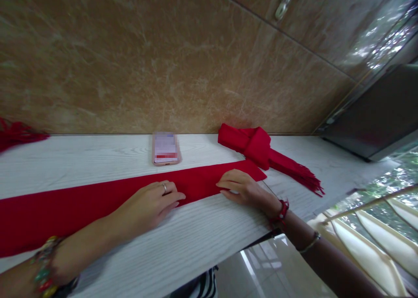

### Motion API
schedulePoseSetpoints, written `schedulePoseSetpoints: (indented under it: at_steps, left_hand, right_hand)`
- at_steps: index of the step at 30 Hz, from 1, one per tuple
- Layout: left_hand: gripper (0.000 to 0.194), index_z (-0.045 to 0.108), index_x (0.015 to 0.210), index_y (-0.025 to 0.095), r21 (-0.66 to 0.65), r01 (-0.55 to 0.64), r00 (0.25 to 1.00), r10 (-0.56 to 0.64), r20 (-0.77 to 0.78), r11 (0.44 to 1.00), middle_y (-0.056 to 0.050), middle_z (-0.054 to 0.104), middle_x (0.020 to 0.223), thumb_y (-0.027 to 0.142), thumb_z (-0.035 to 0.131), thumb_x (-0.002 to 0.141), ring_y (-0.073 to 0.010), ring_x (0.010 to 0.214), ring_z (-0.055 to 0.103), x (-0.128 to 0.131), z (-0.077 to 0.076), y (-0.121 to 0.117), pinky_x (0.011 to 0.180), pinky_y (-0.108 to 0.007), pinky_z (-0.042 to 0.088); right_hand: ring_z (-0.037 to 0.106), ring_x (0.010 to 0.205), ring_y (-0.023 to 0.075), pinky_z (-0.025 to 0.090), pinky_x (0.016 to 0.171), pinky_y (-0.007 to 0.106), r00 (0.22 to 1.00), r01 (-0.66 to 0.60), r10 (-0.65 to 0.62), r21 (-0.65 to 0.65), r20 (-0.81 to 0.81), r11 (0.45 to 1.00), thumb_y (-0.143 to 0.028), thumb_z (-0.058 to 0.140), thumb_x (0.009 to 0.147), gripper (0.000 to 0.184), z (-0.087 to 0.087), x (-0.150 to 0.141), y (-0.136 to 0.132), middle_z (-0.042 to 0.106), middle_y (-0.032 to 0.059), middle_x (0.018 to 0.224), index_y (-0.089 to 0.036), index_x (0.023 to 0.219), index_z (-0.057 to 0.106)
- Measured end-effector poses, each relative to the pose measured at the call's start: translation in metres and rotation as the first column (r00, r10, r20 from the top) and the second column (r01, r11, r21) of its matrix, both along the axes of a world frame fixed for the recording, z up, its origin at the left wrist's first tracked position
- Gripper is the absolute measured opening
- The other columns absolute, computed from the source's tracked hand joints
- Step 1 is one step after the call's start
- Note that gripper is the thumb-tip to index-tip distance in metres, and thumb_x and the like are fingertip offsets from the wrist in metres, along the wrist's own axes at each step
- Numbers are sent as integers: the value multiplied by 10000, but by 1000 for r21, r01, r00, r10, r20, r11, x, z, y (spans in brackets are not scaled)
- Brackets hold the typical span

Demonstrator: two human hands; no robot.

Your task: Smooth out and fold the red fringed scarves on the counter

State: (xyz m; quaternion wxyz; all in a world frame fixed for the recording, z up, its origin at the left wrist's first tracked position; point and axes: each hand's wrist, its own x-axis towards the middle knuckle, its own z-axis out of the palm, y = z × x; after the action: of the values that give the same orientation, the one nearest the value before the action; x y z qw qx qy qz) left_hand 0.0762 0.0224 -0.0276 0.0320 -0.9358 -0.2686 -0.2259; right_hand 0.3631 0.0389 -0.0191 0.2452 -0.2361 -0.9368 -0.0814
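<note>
Loosely curled, the left hand (156,204) and right hand (241,188) rest on a flat red cloth (197,182); whether they pinch it, I can't tell. It lies lengthwise mid-table (140,263). Near the back edge lie a phone (166,148) and a folded, fringed scarf (248,143).

- A pink-cased phone (166,148) is laid near the table's (130,261) far edge.
- That edge is backed by a brown marbled wall (146,63).
- A dark boxy object (375,111) is set at the far right corner.
- Glossy floor (277,274) is seen below the near edge.
</note>
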Motion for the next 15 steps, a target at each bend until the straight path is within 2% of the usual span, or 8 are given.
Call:
schedulePoseSetpoints:
  at_steps: [3, 6, 12, 15]
  left_hand:
    - [246, 626, 983, 186, -89, -8, 998, 13, 59, 996, -41, 600, 853, 163, 412, 864, -117, 764, 551, 0, 2, 0, 687, -205, 448]
    - [243, 630, 980, 187, -128, -19, 996, 29, 79, 992, -40, 605, 868, 171, 419, 861, -118, 778, 555, 1, 3, -1, 704, -204, 452]
    - [253, 626, 990, 177, -95, -8, 998, 15, 67, 995, -49, 608, 885, 160, 408, 863, -123, 794, 558, 0, 2, -1, 706, -211, 457]
    - [251, 626, 986, 167, -56, -14, 998, 17, 57, 998, -53, 609, 866, 162, 406, 865, -126, 774, 559, 1, 2, -1, 689, -218, 460]
  right_hand:
    - [582, 779, 159, 495, 710, 301, 999, -38, 36, 51, 35, 998, -183, 483, 846, 161, -3, -8, 2, 652, 73, 831, -145, 910, 626]
    - [585, 779, 159, 502, 709, 297, 999, -27, 26, 34, 20, 999, -192, 470, 860, 178, -4, -10, 2, 655, 78, 833, -139, 907, 633]
    - [570, 772, 148, 504, 689, 276, 997, 5, -19, -182, -77, 983, -202, 474, 858, 170, -2, -7, 2, 633, 74, 816, -147, 861, 635]
    - [563, 775, 148, 500, 694, 280, 994, -2, -25, -243, -108, 970, -159, 469, 846, 160, -2, -9, 2, 630, 70, 805, -150, 843, 629]
